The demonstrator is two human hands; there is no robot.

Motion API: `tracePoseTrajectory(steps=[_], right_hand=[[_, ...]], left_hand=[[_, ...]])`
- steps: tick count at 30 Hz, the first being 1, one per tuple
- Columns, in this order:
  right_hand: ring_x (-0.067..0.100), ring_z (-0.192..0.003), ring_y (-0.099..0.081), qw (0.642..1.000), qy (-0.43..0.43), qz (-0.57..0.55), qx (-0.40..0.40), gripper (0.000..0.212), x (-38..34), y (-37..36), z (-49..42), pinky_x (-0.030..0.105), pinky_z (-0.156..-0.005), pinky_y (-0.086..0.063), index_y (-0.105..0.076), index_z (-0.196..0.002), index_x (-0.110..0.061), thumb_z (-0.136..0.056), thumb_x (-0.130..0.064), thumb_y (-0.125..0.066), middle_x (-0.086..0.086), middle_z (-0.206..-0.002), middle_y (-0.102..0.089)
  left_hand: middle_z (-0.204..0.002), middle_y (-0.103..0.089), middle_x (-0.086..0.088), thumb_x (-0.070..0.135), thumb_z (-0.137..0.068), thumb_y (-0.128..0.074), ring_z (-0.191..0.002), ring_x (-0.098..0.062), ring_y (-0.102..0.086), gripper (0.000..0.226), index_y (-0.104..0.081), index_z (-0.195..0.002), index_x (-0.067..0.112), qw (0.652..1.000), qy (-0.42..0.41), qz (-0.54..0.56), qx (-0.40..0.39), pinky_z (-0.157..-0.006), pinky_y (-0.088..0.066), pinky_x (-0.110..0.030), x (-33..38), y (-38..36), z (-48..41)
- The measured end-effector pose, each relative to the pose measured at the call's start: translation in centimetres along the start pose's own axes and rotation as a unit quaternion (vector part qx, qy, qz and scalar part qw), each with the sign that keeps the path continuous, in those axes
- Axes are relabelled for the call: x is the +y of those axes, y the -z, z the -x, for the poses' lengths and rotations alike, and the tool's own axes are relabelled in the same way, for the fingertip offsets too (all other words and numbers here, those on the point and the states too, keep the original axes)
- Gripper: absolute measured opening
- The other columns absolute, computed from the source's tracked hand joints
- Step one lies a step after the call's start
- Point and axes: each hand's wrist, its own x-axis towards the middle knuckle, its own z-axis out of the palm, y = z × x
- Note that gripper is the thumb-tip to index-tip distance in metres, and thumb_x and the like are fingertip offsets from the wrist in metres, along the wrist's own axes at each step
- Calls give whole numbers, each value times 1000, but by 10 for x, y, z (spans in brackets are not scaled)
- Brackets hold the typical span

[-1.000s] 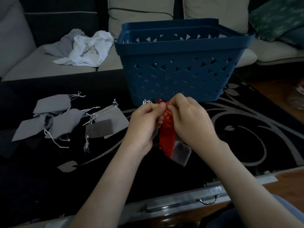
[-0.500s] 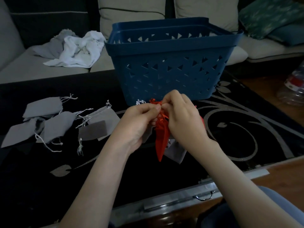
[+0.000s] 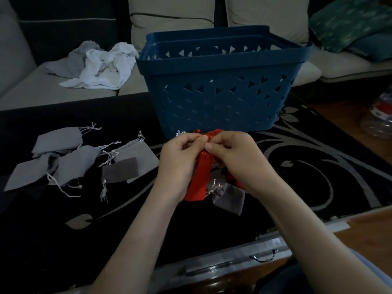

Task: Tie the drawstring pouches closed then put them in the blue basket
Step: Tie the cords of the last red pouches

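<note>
A red drawstring pouch (image 3: 199, 181) hangs between my hands just in front of the blue basket (image 3: 220, 96). My left hand (image 3: 180, 162) and my right hand (image 3: 237, 160) both pinch its gathered top and red cord. A grey pouch (image 3: 229, 198) lies on the table under my right wrist, with another bit of red fabric (image 3: 233, 179) partly hidden by that hand. Several grey pouches (image 3: 70, 164) with white strings lie spread at the left, and a darker one (image 3: 121, 172) is among them.
The black table (image 3: 318, 166) has a silver floral pattern and a metal front edge with a handle (image 3: 263, 256). A sofa behind holds crumpled white and grey cloth (image 3: 99, 66) and a green cushion (image 3: 347, 24). A plastic bottle (image 3: 379, 119) lies on the floor at the right.
My hands have shifted slightly while working the red pouch's top; the pouch now hangs flatter and wider. The view has tilted a little. The grey pouches have not moved.
</note>
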Motion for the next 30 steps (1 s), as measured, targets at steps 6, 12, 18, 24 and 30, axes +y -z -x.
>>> tracePoseTrajectory(steps=[6,12,18,24,30], right_hand=[[1,-63,-56,986,55,157,27,13,0,0,4,10,-57,-40,-68,-79,-13,-89,-18,-61,-6,-67,-64],[-1,-48,-49,993,53,102,11,9,-5,3,5,10,-50,-36,-62,-76,-11,-85,-12,-59,-8,-56,-54],[10,-57,-52,970,-37,-200,-130,20,-13,15,6,22,-59,-45,-59,-74,-9,-92,-8,-53,1,-62,-57],[5,-51,-51,949,-53,-249,-185,23,-10,27,9,17,-55,-44,-57,-73,-8,-94,-6,-47,-5,-55,-58],[8,-57,-45,971,-9,-158,-177,20,4,29,7,23,-59,-36,-60,-76,-12,-94,-12,-52,-4,-62,-53]], left_hand=[[-67,-69,7,16,-86,-67,-66,-5,-60,14,-72,-74,21,996,-43,-78,31,-69,-47,-26,-5,2,-3],[-65,-67,2,7,-90,-59,-60,-6,-61,17,-69,-76,10,998,17,62,-21,-58,-50,-18,7,2,-1],[-67,-65,-1,7,-86,-53,-61,-8,-62,9,-61,-84,3,961,55,219,-156,-59,-53,-20,13,8,-3],[-77,-66,2,17,-85,-65,-76,-31,-50,6,-69,-81,18,968,12,91,-232,-71,-32,-31,8,21,-9],[-74,-67,4,7,-77,-70,-71,-2,-60,7,-67,-79,13,978,-66,-49,-190,-69,-46,-13,13,20,-9]])
